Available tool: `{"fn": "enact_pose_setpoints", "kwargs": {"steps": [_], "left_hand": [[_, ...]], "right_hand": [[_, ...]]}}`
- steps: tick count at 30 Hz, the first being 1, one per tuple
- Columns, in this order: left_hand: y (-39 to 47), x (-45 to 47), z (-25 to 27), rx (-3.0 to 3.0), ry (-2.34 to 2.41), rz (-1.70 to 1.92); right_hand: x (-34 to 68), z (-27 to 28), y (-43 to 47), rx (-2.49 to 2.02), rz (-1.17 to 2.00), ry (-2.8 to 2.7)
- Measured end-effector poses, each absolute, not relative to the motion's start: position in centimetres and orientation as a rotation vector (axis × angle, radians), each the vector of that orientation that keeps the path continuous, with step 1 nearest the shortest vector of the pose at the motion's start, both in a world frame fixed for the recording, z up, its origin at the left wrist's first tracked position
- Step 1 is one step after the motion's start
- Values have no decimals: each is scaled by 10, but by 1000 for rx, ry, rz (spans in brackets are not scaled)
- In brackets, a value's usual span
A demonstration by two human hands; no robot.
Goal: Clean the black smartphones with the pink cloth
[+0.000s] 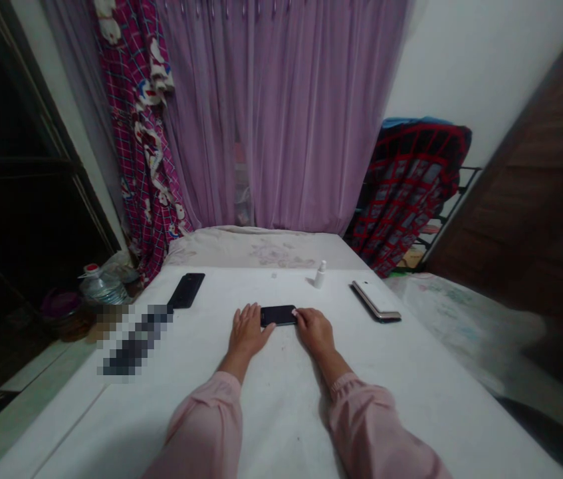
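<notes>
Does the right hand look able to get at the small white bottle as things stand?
Probably yes: the small white bottle stands just beyond the right hand, with nothing visible between them, though that hand touches the black smartphone.

Purple curtains (306, 120) beside a white wall (480, 73), pale floor (12, 416) at left, dim light.

Illumination is dim and diffuse, leaving the white desk (284, 426) pale grey, the dark panel (16, 226) at left nearly black and soft shadows left of both sleeves (206, 426), while wide-angle distortion tilts outer verticals, the right edge blurs, and a pixelated patch (134, 342) obscures detail.
</notes>
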State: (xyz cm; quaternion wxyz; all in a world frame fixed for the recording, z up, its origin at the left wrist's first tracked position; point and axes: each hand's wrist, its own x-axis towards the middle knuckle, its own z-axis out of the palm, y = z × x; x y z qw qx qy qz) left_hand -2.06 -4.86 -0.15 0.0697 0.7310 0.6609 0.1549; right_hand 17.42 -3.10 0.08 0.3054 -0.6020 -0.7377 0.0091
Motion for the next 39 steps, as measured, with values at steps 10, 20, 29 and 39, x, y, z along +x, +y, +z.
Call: {"fn": "enact_pose_setpoints", "kwargs": {"steps": [10,20,29,39], "left_hand": [[-54,-25,-3,2193,1911,678],[-62,-21,6,2201,1890,877],[-59,-23,-4,2450,1614,952],[-59,-22,-7,2462,1537,1013]], "right_hand": [[176,-1,-41,-1574,80,-1885],[177,-7,-43,-1388,168,-1789],[177,-11,-41,-1397,195,-1763],[180,-9,-30,-1274,163,-1430]]}}
